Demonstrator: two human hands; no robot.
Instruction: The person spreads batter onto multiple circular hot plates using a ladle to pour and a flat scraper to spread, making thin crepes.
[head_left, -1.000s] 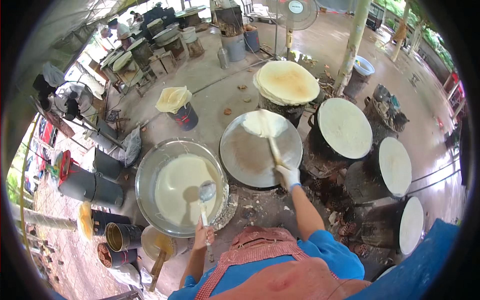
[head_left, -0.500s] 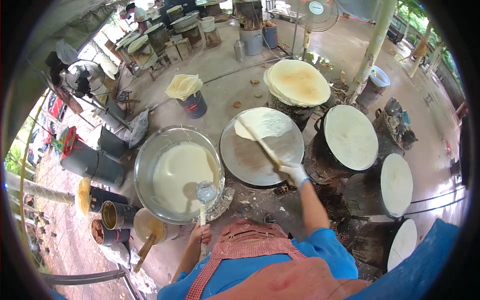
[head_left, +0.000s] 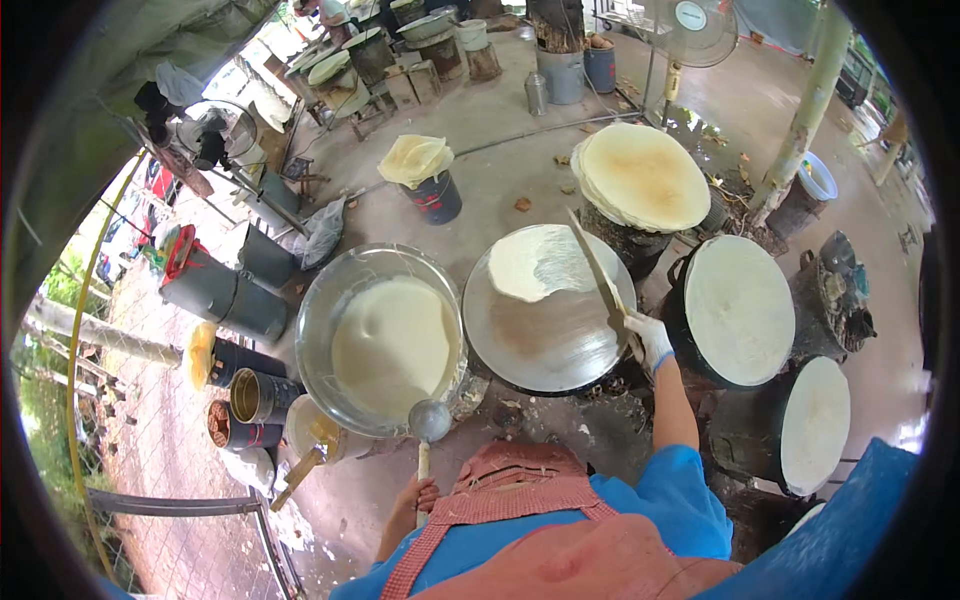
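1. Extending across the right part of the griddle (head_left: 535, 340) in the head view, a long, flat wooden spreader (head_left: 601, 268) is grasped near its lower end by the gloved right hand (head_left: 652, 340), with the fingers wrapped around it.
2. Its long axis is slanted: the tip is pointed away from the body and to the left, at the far rim, and the held end is turned toward the lower right. The right edge of a thin batter layer (head_left: 520, 262) is bordered by the blade; whether contact is made cannot be told.
3. By its look, the spreader can be judged light and stiff, perhaps slick where wetted; it is best held at the near end, clear of the batter. The layer itself is likely soft and easily torn.
4. A ladle (head_left: 429, 422) is held by its pale handle in the bare left hand (head_left: 415, 497), which is closed around it. The round metal bowl is seen over the near right rim of the steel basin (head_left: 314, 345), pointed away from the body, with the long axis nearly fore-and-aft.
5. The ladle is probably rigid and fairly light; the dry mid-handle would be the surest hold.
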